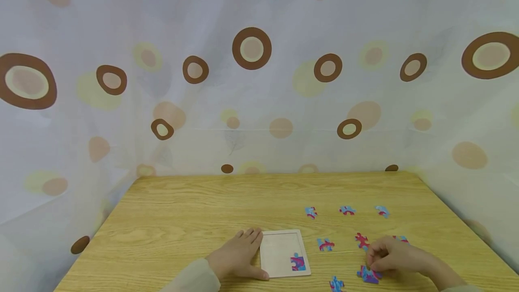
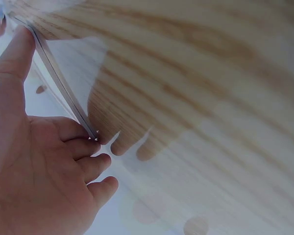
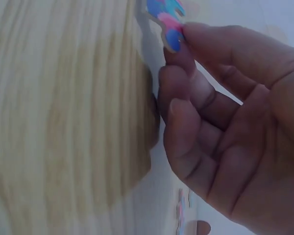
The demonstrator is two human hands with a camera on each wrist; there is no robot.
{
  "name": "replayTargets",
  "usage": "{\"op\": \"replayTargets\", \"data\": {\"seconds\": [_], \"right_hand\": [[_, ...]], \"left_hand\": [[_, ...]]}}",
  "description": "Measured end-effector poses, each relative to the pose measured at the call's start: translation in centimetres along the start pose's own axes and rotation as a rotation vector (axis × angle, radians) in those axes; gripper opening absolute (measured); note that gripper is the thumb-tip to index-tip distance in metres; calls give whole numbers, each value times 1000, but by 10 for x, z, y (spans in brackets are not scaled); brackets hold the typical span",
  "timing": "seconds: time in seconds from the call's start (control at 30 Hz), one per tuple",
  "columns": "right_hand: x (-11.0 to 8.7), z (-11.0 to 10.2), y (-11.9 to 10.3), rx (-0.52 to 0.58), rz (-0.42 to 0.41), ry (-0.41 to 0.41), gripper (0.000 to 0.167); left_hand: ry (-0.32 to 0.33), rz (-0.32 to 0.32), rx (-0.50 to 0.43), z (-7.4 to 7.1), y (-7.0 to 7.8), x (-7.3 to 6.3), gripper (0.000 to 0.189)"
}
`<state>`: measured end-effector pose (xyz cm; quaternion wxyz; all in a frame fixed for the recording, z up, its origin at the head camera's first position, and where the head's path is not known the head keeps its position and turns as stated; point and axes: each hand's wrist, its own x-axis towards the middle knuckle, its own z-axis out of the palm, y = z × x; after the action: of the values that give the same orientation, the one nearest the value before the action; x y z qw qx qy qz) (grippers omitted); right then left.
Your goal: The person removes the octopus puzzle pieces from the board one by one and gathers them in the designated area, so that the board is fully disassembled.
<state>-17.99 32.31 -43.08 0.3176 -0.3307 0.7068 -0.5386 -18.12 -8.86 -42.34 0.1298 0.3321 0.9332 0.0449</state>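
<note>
A pale, square puzzle tray [image 1: 279, 248] lies on the table, with one blue and pink jigsaw piece [image 1: 298, 263] in its lower right corner. My left hand [image 1: 238, 256] rests along the tray's left side, thumb near the bottom corner and fingers at the top one. In the left wrist view its fingers extend loosely by the tray edge [image 2: 63, 88]. To the right of the tray, my right hand [image 1: 395, 254] pinches a blue, pink and purple jigsaw piece [image 1: 368, 276] between thumb and fingertips. The right wrist view shows this piece [image 3: 165, 18] tilted above the wood.
Around the right hand lie loose jigsaw pieces: a red one [image 1: 361, 240], a partly hidden one [image 1: 401, 239], another [image 1: 325, 244] beside the tray and one [image 1: 336, 284] at the front. Farther back are three more, including a middle one [image 1: 347, 210]. A patterned curtain [image 1: 251, 102] borders the table [image 1: 182, 220].
</note>
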Motion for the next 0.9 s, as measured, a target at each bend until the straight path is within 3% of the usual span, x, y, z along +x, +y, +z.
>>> {"op": "replayTargets", "data": {"seconds": [0.1, 0.37, 0.67, 0.9], "right_hand": [[-8, -2, 0, -3, 7, -37, 9], [-18, -4, 1, -24, 38, -22, 7], [-16, -6, 1, -41, 44, -14, 6], [-2, -6, -11, -71, 15, 12, 8]], "left_hand": [[-3, -4, -1, -1, 0, 0, 95], [-5, -9, -4, -1, 1, -1, 95], [-7, -9, 3, -2, 1, 0, 94], [-7, -10, 5, -2, 2, -1, 94]]}}
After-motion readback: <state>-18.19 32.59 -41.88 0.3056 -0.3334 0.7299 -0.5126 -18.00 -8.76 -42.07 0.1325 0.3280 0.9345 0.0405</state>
